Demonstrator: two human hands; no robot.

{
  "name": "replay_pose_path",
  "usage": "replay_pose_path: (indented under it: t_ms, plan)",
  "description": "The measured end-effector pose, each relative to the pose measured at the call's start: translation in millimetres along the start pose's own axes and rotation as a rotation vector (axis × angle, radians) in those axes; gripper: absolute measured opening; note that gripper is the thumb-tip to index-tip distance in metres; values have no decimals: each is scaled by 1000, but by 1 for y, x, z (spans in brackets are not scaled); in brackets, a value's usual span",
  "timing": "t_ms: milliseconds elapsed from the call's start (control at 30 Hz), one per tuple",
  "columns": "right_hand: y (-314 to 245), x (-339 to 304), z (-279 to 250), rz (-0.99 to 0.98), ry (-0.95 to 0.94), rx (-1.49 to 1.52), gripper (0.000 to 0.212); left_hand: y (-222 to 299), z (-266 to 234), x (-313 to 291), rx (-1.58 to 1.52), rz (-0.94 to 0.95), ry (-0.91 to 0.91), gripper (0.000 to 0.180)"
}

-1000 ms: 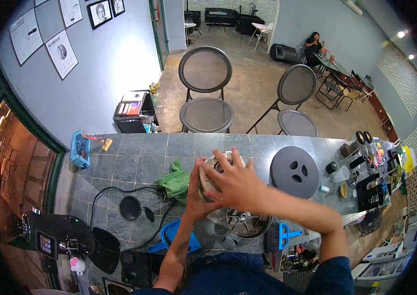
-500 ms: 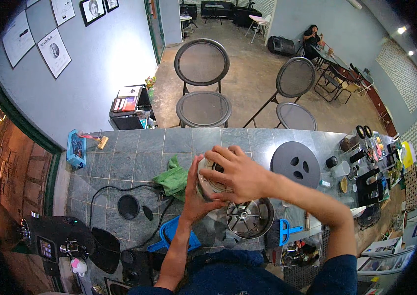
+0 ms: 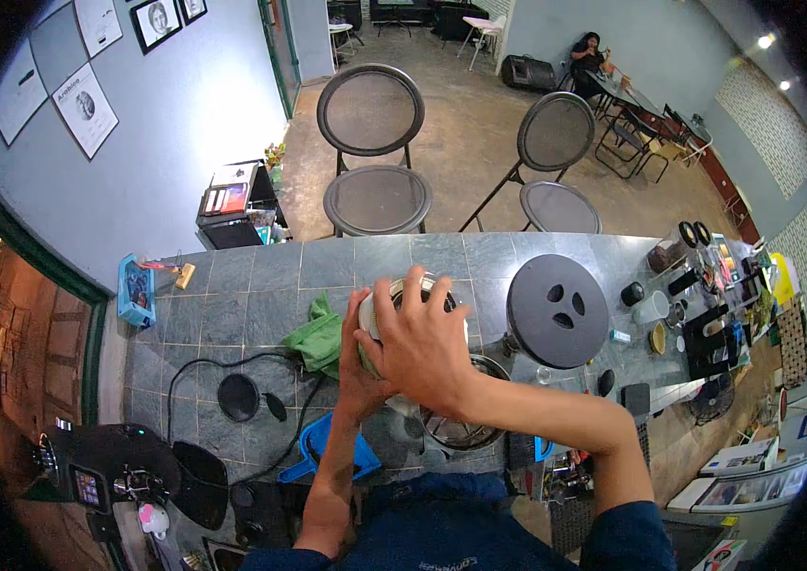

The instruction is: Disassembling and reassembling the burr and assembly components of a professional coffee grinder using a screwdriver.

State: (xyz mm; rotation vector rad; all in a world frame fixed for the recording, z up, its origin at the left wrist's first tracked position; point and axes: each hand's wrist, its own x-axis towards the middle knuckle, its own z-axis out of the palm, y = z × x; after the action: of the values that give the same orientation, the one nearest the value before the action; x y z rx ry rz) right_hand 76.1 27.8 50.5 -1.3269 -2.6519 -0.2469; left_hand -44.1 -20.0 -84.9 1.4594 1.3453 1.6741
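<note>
Both my hands are around a pale, round, drum-like part point(image 3: 367, 317) with a ringed top, held up over the tiled counter. My left hand point(image 3: 356, 376) is wrapped around its left side and underside. Across the top lies my right hand point(image 3: 422, 352), its fingers curled over the rim; it hides most of the part. Below my right forearm sits a round metal pan point(image 3: 500, 379) with spokes inside, partly covered by the arm. A crumpled green cloth point(image 3: 313, 340) lies left of my hands. Nearer to me on the left is a blue dustpan point(image 3: 365, 461).
A black disc with three holes point(image 3: 557, 309) stands to the right, beyond it jars and cups. A black cable, a round black lid point(image 3: 238, 397) and a dark machine point(image 3: 118, 462) are at left. Two chairs stand behind the counter; a person point(image 3: 591, 67) sits far back.
My right hand has turned over the top of the pale part, its forearm now lower across the metal pan. The whole view has shifted slightly. Both hands keep hold.
</note>
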Motion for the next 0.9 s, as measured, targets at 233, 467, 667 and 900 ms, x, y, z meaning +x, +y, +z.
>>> replay_pose_path:
  t_ms: [233,467,667,900]
  plan:
    - [71,16,22,-602,152,301,69,7,2,1,-205,-49,-32,147]
    - [57,3,8,-516,98,229,81,9,1,3,-220,-66,-43,145]
    - [5,0,-2,-50,7,57,86,-2,1,4,50,147,-6,141]
    - [43,3,17,-450,118,235,75,12,-2,0,-122,-60,-14,145]
